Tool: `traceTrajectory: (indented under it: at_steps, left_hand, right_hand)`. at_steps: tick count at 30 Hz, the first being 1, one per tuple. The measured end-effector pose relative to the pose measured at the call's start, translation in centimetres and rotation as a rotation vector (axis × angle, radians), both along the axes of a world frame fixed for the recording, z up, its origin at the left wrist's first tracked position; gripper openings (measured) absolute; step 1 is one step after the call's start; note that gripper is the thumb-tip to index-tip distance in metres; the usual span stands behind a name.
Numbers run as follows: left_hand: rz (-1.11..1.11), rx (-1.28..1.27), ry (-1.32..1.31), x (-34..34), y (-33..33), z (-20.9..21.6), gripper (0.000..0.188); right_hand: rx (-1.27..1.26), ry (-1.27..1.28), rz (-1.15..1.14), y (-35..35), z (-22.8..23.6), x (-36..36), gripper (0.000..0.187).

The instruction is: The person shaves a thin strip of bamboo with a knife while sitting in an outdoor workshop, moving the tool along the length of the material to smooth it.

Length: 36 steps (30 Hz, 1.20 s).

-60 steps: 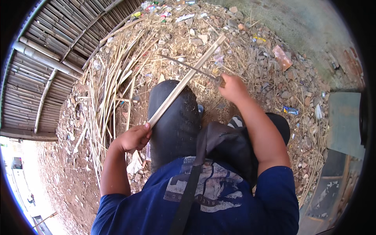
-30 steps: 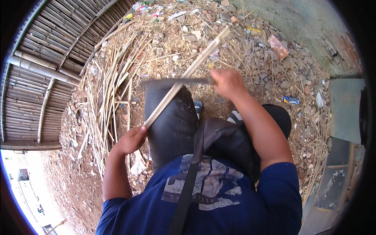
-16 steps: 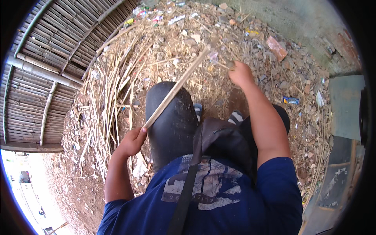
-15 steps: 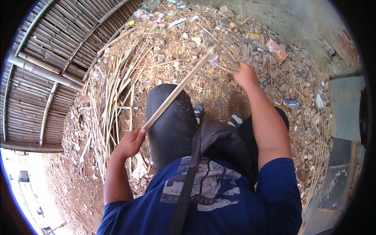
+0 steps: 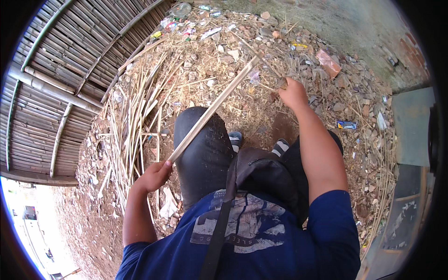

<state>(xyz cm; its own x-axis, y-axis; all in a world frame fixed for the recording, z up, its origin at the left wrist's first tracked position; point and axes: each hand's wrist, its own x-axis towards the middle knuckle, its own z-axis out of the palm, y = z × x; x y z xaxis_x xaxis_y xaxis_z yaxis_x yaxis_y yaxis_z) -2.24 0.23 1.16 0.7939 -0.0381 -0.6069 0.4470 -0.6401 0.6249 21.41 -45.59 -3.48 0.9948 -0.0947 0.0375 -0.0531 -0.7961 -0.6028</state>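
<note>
My left hand (image 5: pixel 155 176) is closed on the near end of a long, pale split bamboo strip (image 5: pixel 207 114). The strip slants up to the right across my left knee, its far end above the littered ground. Ahead on the right, my right hand (image 5: pixel 294 94) is wrapped round the handle of a long, thin tool like a knife (image 5: pixel 263 59). That tool points forward and left, and its narrow length passes close to the strip's far end. Whether the two touch I cannot tell.
Several loose bamboo strips (image 5: pixel 135 116) lie in a pile on the left. A slatted bamboo panel (image 5: pixel 60 70) stands beyond them. Ahead are shavings, stones and a reddish brick piece (image 5: pixel 328 64). A weathered wall (image 5: pixel 345 28) rises at the far right. A dark bag (image 5: pixel 266 175) hangs at my lap.
The scene has shifted slightly downward in view. Both hands keep their holds, and the bamboo strip and the tool stay at almost the same angles.
</note>
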Motion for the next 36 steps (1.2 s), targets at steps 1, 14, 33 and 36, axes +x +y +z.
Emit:
traceTrajectory:
  at_steps: [1,14,33,36]
  left_hand:
    - [0.056,-0.103,0.062,-0.4,0.1,0.0,0.052]
    - [-0.101,0.559,-0.532,-1.1,-5.1,1.4,0.038]
    - [-0.139,0.26,-0.282,0.9,-3.4,2.4,0.041]
    - [-0.169,0.365,-0.357,0.4,-2.9,1.8,0.037]
  right_hand:
    - [0.038,-0.008,-0.008,0.2,0.6,-0.4,0.034]
    - [-0.256,-0.51,0.643,6.3,1.2,-5.0,0.015]
    - [0.001,-0.089,0.252,4.8,-2.8,-1.1,0.028]
    - [-0.026,-0.1,0.398,6.1,1.1,-3.0,0.03]
